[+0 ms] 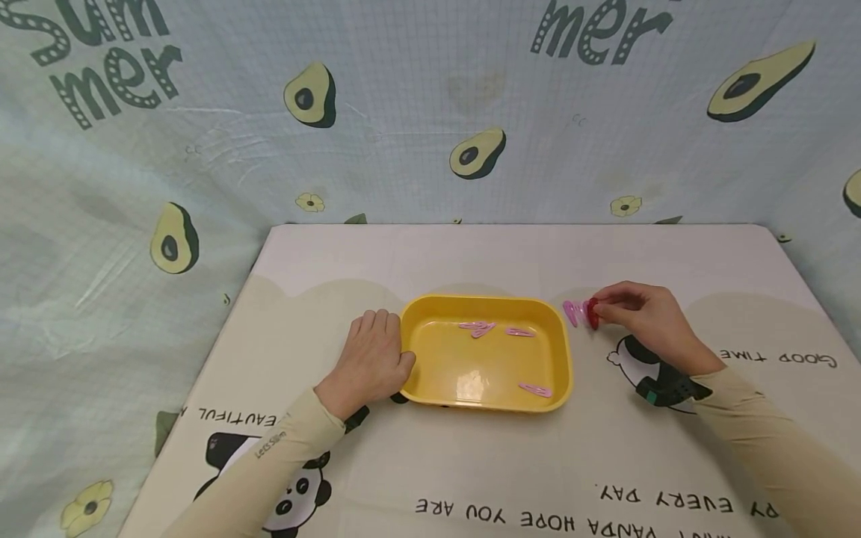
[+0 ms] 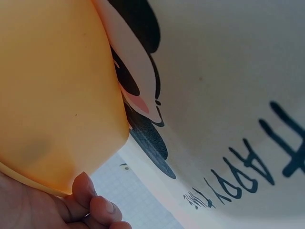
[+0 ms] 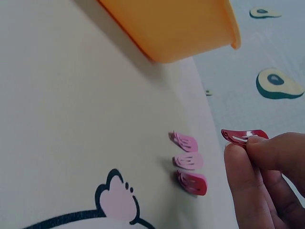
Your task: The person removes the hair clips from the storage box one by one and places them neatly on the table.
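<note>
My left hand (image 1: 373,359) grips the left rim of a yellow tray (image 1: 487,299), its fingertips bent at the edge in the left wrist view. Several pink snap hair clips (image 1: 520,332) lie scattered inside the tray. To the tray's right, my right hand (image 1: 649,317) pinches a red snap hair clip (image 3: 233,137) between thumb and fingers, above the table in the right wrist view. Beneath it, a pink clip (image 3: 186,142), a paler pink clip (image 3: 188,161) and a deep pink-red clip (image 3: 193,184) lie side by side in a row.
A pale tablecloth (image 1: 377,478) with panda drawings and lettering covers the table. Behind its far edge hangs a light blue curtain (image 1: 397,90) printed with avocados. A dark band (image 1: 673,388) circles the right wrist.
</note>
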Available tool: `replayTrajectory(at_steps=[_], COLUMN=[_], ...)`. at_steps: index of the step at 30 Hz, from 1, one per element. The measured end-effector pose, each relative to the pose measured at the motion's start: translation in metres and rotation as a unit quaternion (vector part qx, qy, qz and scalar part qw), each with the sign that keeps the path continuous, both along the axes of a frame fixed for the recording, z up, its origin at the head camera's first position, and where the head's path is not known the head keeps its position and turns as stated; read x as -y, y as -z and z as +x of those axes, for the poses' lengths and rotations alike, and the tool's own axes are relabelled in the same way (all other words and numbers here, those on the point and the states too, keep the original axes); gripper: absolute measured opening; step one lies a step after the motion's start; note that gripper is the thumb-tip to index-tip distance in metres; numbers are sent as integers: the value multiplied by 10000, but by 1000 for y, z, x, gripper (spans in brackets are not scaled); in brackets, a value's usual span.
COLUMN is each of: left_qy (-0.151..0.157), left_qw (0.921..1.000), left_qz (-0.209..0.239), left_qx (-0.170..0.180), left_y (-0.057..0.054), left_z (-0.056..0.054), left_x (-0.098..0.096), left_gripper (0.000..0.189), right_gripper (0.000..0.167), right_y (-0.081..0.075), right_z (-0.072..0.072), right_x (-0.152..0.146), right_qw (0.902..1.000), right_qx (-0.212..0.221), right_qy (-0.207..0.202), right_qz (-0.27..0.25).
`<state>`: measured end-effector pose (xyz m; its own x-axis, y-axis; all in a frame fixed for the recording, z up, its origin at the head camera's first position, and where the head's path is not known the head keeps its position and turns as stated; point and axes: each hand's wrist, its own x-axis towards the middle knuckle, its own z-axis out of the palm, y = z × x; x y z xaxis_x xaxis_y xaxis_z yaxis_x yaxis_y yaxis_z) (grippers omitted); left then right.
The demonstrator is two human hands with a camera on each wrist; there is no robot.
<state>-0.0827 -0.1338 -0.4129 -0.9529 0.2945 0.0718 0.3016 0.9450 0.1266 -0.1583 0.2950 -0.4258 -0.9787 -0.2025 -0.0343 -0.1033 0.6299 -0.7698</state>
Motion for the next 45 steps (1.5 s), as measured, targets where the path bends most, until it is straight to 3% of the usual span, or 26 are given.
replayTrajectory(at_steps=[12, 19, 33, 45], left_qy=[-38, -12, -24, -15], left_qw=[10000, 9999, 10000, 10000], left_qz=[-7, 54, 27, 22], left_qx=[43, -116, -76, -79], left_y=[1, 1, 1, 1], left_z=[0, 1, 1, 0], left_x=[-1, -1, -1, -2], left_gripper=[19, 19, 19, 19], right_gripper=[32, 31, 34, 28], right_y=[11, 15, 16, 14], right_z=[-2, -5, -11, -16], right_x=[-8, -10, -12, -9], right_qw=[9998, 9995, 9986, 9956], right_qx=[45, 35, 313, 211], right_qy=[190, 309, 265, 255], right_qz=[-89, -17, 347, 875])
